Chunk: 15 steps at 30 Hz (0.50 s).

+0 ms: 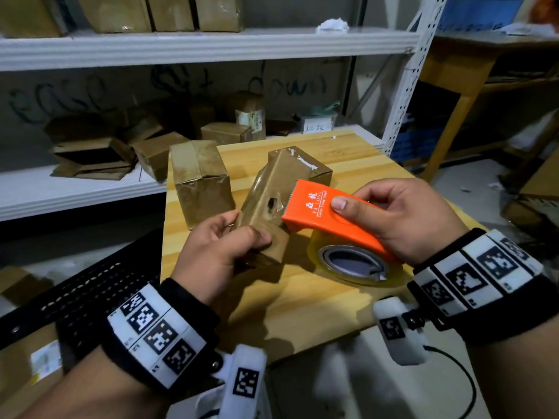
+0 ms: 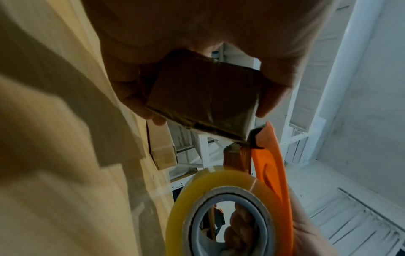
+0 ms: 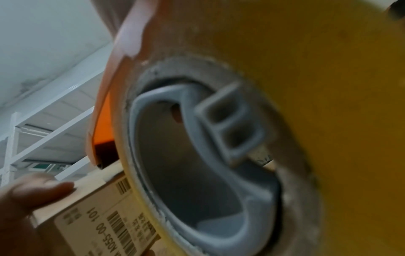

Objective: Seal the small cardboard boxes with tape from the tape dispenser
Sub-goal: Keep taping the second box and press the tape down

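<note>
L hand point(image 1: 216, 247): fingers clamped on small box point(image 1: 266, 207), held tilted above table point(image 1: 302, 297).
R hand point(image 1: 414, 219): fingers wrapped round orange tape dispenser point(image 1: 329, 211); serrated edge touching box side.
Near-edge: bare wood in front.
Rear: 2 taped boxes point(image 1: 201, 179).

Black wristbands point(image 1: 157, 331) with white square-code tags; white tagged wrist cameras point(image 1: 399, 331)

Place: a stockroom or packing room.
Shelving: white metal racks point(image 1: 208, 45) with punched uprights run along the wall.
Stock: brown cardboard boxes point(image 1: 169, 10) fill the top shelf; more taped and flattened boxes point(image 1: 90, 155) lie loose on the lower one.
Work surface: a small wooden table point(image 1: 317, 297) stands just beside the rack.
Floor: bare grey concrete point(image 1: 472, 189).
Wall: grey, with dark scrawled writing point(image 1: 181, 83) behind the shelves.
</note>
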Available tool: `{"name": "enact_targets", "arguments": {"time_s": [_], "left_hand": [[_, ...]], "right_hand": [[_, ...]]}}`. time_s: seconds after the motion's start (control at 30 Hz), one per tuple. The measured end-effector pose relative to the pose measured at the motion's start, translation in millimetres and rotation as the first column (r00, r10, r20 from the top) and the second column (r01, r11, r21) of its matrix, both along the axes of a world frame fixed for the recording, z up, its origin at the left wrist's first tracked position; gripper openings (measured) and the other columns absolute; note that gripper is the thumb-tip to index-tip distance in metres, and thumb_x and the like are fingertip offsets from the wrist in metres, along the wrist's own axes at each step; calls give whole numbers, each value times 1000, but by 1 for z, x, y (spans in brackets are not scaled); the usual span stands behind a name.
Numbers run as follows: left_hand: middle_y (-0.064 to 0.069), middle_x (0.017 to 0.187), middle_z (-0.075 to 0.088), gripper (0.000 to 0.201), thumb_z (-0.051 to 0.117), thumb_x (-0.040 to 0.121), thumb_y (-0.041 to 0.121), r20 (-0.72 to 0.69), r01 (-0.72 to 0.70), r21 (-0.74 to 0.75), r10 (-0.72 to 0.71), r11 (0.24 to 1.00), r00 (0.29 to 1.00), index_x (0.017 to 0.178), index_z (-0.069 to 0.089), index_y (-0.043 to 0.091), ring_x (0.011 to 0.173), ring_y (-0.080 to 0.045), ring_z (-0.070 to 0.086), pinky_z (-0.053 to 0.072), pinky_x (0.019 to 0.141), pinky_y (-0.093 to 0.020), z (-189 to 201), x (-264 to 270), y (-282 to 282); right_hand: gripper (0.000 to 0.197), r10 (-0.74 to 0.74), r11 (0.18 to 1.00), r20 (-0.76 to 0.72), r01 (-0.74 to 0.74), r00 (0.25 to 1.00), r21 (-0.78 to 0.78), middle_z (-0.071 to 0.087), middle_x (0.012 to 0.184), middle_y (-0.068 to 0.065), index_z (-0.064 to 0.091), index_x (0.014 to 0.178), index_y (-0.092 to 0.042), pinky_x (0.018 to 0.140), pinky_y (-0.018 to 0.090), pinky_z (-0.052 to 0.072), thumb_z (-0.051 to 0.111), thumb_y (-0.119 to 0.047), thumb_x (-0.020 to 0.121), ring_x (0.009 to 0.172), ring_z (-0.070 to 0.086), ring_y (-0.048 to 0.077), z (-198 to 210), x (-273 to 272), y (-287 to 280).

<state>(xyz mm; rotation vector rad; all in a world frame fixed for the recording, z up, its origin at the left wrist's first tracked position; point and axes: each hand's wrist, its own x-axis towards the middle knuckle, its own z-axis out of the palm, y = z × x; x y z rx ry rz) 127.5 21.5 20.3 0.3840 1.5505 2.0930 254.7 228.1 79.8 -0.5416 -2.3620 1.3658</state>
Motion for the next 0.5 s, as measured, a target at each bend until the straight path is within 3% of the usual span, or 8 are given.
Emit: {"name": "enact_targets", "arguments": {"time_s": [0.1, 0.2, 0.33, 0.37, 0.43, 0.5], "left_hand": [[-25, 89, 71, 62, 76, 58, 13, 67, -4, 52, 1, 999, 998, 115, 66, -9, 67, -30, 68, 56, 57, -33, -1, 2, 4], [-20, 78, 64, 40, 70, 59, 15, 158, -46, 81, 33, 996, 987, 96, 69, -2, 60, -27, 62, 53, 49, -28, 1, -1, 2], [-27, 102, 63, 87, 77, 48, 19, 263, -33, 120, 1, 992, 965, 127, 59, -11, 75, -31, 65, 59, 59, -34, 6, -5, -4], [-27, 107, 66, 92, 78, 46, 19, 268, -3, 144, -36, 990, 963, 131, 58, -9, 81, -32, 67, 60, 67, -38, 6, -4, -4], [-29, 121, 67, 93, 83, 43, 17, 265, 51, 202, -105, 978, 958, 131, 62, -3, 99, -39, 67, 53, 92, -52, 6, -2, -4], [-29, 127, 67, 85, 89, 38, 19, 244, 96, 247, -158, 964, 957, 120, 72, 2, 106, -42, 64, 43, 104, -59, 6, 0, -3]], "right_hand": [[49, -11, 1000, 1, 11, 1000, -16, 80, 75, -4, 77, 81, -19, 59, 26, 55, 76, -64, 63, 63, 77, 11, -3, -2, 2], [51, -21, 1000, 11, 22, 1000, -1, 80, 73, -5, 77, 81, -18, 59, 26, 53, 76, -66, 63, 60, 75, 9, -5, -1, 6], [56, -23, 1000, 19, 24, 1000, -19, 80, 73, -2, 78, 81, -18, 62, 29, 55, 75, -69, 58, 61, 76, 13, -5, 1, 11], [57, -23, 1000, 18, 23, 1000, -20, 80, 73, -1, 78, 81, -17, 62, 30, 55, 75, -69, 58, 62, 76, 14, -5, 1, 12], [54, -15, 1000, 20, 15, 1000, -20, 80, 74, 0, 78, 82, -16, 62, 30, 57, 76, -66, 62, 62, 76, 15, -6, 0, 12], [48, -5, 999, 13, 5, 1000, -42, 80, 74, 0, 78, 83, -14, 56, 24, 56, 78, -59, 66, 61, 76, 14, -5, 0, 11]]}}
